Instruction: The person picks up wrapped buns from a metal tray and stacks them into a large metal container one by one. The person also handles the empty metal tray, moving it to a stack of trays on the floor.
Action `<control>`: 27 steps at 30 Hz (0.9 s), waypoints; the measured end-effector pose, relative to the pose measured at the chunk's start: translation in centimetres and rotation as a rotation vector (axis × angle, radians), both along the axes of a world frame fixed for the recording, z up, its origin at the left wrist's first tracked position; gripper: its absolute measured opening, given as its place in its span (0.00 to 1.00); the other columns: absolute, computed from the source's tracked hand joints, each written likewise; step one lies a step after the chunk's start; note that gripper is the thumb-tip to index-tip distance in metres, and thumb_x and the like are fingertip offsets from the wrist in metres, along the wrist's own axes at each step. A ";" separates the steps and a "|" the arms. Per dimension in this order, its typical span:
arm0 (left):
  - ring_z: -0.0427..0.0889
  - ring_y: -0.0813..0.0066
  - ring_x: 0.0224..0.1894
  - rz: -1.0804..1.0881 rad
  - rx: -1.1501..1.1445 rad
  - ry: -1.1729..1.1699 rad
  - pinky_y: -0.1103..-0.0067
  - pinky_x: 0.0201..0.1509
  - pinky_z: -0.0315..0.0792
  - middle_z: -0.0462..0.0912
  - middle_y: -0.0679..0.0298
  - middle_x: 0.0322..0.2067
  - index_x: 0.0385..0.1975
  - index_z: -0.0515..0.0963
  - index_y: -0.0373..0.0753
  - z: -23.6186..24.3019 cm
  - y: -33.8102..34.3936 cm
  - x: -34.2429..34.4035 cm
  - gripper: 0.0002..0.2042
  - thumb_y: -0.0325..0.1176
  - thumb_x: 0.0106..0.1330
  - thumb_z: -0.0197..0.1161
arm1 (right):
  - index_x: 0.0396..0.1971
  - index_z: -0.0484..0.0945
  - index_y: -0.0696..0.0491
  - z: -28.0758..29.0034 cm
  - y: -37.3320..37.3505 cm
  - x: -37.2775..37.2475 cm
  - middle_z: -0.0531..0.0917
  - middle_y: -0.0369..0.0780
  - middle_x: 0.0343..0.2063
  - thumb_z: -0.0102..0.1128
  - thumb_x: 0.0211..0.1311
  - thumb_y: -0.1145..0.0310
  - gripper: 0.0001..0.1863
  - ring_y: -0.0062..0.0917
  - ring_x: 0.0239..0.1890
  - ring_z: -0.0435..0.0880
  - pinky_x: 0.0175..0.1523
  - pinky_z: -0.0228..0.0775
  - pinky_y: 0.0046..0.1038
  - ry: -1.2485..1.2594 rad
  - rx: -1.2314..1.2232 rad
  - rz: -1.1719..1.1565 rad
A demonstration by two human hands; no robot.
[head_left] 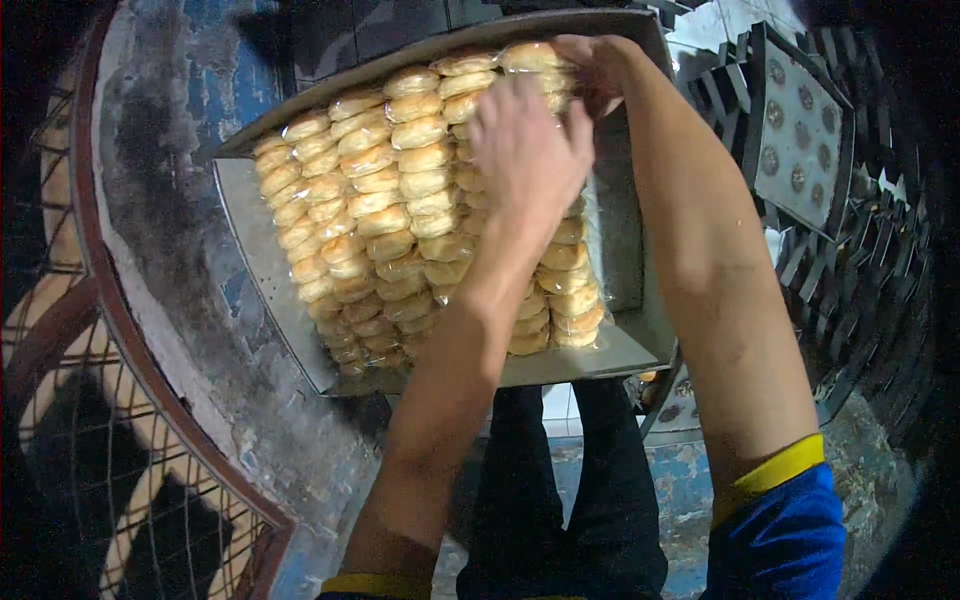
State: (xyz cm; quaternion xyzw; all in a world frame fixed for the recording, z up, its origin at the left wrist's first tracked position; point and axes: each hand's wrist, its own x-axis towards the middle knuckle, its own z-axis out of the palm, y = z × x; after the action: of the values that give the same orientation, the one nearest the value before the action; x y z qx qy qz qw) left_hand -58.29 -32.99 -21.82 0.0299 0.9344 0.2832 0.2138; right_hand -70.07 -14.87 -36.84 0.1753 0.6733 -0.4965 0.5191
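A large grey box (245, 200) with raised walls holds several rows of round golden pastries (400, 170) in clear plastic wrapping. My left hand (525, 140) lies over the far right rows with its fingers spread, slightly smeared by motion. At the far end of the rightmost row, my right hand (600, 70) curls around the end of a wrapped row of pastries, close to the box's far right corner. My left forearm crosses over the rows and hides some pastries. Part of the right hand's grip is hidden.
To the right, a tray with round hollows (800, 135) leans among many stacked dark trays (880, 280). A worn blue-grey surface (225, 290) lies under and left of the box. A curved brown metal edge with a grille (110, 300) runs along the left.
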 end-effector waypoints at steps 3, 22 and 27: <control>0.54 0.56 0.81 -0.185 -0.096 0.561 0.50 0.83 0.46 0.62 0.45 0.75 0.77 0.58 0.32 -6.9 2.4 -1.1 0.37 0.54 0.77 0.51 | 0.73 0.66 0.47 -4.9 4.9 0.6 0.74 0.49 0.70 0.41 0.67 0.28 0.46 0.53 0.64 0.78 0.63 0.72 0.60 0.366 0.085 0.168; 0.45 0.34 0.81 0.052 -0.452 0.361 0.44 0.81 0.43 0.49 0.43 0.80 0.80 0.56 0.39 -2.8 -28.7 16.6 0.34 0.44 0.77 0.55 | 0.82 0.48 0.50 5.7 -8.4 13.1 0.51 0.47 0.81 0.31 0.76 0.27 0.50 0.38 0.83 0.45 0.83 0.33 0.45 0.749 -0.335 -0.807; 0.47 0.32 0.80 0.018 -0.410 0.253 0.45 0.81 0.45 0.50 0.44 0.80 0.79 0.60 0.42 -4.8 -32.3 16.5 0.34 0.43 0.75 0.58 | 0.82 0.49 0.49 10.1 -9.4 22.0 0.51 0.46 0.82 0.30 0.77 0.29 0.48 0.38 0.84 0.43 0.84 0.27 0.47 0.703 -0.202 -0.714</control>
State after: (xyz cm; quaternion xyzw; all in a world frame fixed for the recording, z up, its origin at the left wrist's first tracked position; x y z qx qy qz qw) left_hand -41.80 -65.28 -26.61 0.0130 0.9920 0.0835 0.0941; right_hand -48.07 -24.28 -26.74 0.1660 0.6540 -0.7344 0.0736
